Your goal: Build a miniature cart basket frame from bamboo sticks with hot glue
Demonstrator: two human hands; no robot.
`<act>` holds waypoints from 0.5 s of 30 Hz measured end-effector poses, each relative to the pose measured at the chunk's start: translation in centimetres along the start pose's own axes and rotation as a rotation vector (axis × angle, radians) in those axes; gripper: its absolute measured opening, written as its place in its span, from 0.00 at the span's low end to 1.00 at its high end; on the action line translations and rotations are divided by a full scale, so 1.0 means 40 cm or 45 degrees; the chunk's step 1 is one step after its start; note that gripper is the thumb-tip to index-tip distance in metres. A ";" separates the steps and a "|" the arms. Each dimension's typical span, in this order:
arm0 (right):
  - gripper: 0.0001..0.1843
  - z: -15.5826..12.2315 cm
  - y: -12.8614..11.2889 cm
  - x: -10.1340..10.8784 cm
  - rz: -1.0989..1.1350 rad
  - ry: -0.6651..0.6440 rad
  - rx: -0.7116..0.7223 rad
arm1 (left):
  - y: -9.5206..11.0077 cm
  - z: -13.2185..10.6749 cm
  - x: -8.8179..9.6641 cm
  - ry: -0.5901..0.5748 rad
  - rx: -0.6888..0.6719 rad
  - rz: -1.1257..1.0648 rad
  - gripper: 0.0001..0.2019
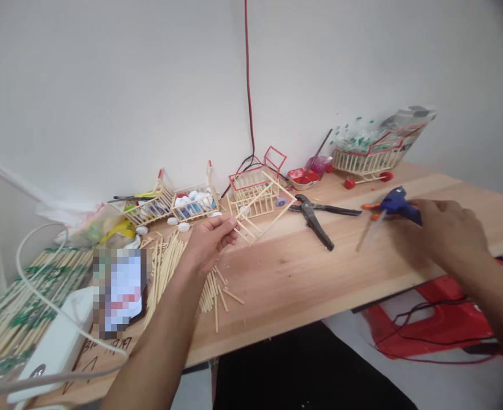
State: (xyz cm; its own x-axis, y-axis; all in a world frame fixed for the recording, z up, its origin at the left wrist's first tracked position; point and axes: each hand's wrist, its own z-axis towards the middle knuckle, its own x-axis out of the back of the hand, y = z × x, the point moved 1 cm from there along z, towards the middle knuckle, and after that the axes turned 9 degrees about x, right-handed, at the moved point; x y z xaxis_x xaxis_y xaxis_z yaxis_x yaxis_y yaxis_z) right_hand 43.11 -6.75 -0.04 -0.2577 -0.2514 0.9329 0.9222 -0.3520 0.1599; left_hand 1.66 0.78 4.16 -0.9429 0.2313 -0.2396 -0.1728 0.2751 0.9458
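Note:
My left hand (213, 236) pinches a thin frame of pale wooden sticks (276, 218) between thumb and fingers, above the table's middle. Behind that frame stands a small stick-built cart (262, 196) with a red-painted rim and handle. On the right, my right hand (452, 230) is closed around the handle of a blue glue gun (394, 202) with orange parts; a translucent glue stick (368, 230) slants down from it. Black-handled cutting pliers (313, 219) lie between my hands. Cut sticks (166, 262) are heaped below my left forearm and beside it.
Two stick baskets (194, 205) with white and blue caps stand by the wall. At the back are a red paint dish (303, 177) and a loaded cart (362, 162) with red wheels. A phone (123, 293), power strip (57, 341) and packaged sticks (33, 296) occupy the left. A red stool (435, 313) is below.

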 end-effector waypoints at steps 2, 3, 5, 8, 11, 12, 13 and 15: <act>0.25 0.000 0.000 -0.003 0.002 -0.070 -0.054 | -0.002 0.000 0.000 -0.011 0.008 0.004 0.13; 0.26 0.003 -0.003 -0.003 0.022 -0.097 -0.083 | -0.003 0.000 0.000 -0.013 0.009 0.005 0.13; 0.27 0.012 -0.011 -0.004 0.087 -0.138 -0.126 | -0.003 -0.002 0.000 -0.012 0.008 -0.001 0.14; 0.28 0.025 -0.019 -0.007 0.217 -0.163 -0.204 | 0.000 -0.004 -0.001 -0.001 0.007 -0.013 0.14; 0.29 0.028 -0.018 -0.003 0.339 -0.147 -0.365 | 0.001 -0.003 -0.002 0.019 0.006 -0.015 0.15; 0.30 0.025 -0.016 0.002 0.362 -0.111 -0.424 | 0.001 -0.002 -0.002 0.026 0.003 -0.013 0.15; 0.31 0.021 -0.014 0.010 0.380 -0.051 -0.472 | 0.000 -0.001 -0.001 0.033 -0.001 -0.009 0.15; 0.30 0.006 -0.011 0.035 0.407 0.158 -0.518 | -0.001 0.001 0.000 0.051 -0.012 -0.002 0.15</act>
State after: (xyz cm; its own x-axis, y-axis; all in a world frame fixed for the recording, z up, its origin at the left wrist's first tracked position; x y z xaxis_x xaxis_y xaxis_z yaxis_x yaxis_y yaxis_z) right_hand 42.42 -6.75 1.28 -0.0370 -0.4997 0.8654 0.7804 -0.5554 -0.2873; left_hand 1.67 0.80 4.11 -0.9532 0.1935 -0.2324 -0.1768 0.2667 0.9474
